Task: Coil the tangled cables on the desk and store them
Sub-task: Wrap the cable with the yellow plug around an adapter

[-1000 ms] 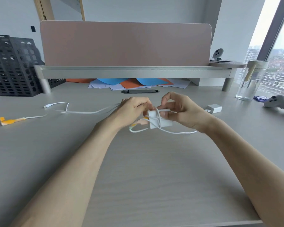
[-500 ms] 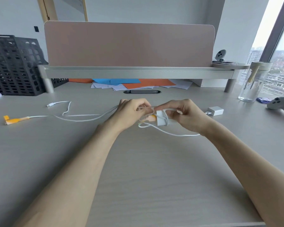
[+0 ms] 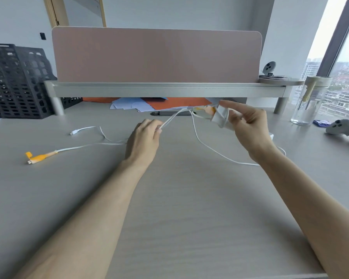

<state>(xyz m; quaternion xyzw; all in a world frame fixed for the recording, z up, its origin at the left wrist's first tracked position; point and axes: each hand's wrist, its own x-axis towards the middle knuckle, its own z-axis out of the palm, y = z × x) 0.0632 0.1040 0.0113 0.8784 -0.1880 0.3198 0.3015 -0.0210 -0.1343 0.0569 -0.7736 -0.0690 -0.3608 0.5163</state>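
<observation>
1. The left hand (image 3: 143, 141) is low over the desk (image 3: 179, 208) with its back to the camera. Its fingers are curled, and thumb and fingertips pinch the white cables (image 3: 170, 120). Blur hides how many strands it holds.
2. The right hand (image 3: 248, 127) is raised above the desk and grips a white charger (image 3: 220, 119) with thumb and lower fingers, the forefinger stretched out straight. Cable is looped round the charger. An orange bit at its left end is too smeared to make out.
3. One strand drops from the charger to the desk and vanishes behind the right wrist.
4. Left of the left hand, slack cable lies on the desk. It ends in a white plug (image 3: 72, 133) and an orange plug (image 3: 38, 157), which lie apart.
5. A white block (image 3: 272, 135) peeks out behind the right wrist, mostly hidden.
6. The black crate (image 3: 14, 81) is cut off at the left edge and the controller (image 3: 345, 130) at the right. Papers (image 3: 169, 102) lie partly hidden under the shelf (image 3: 165, 90).
</observation>
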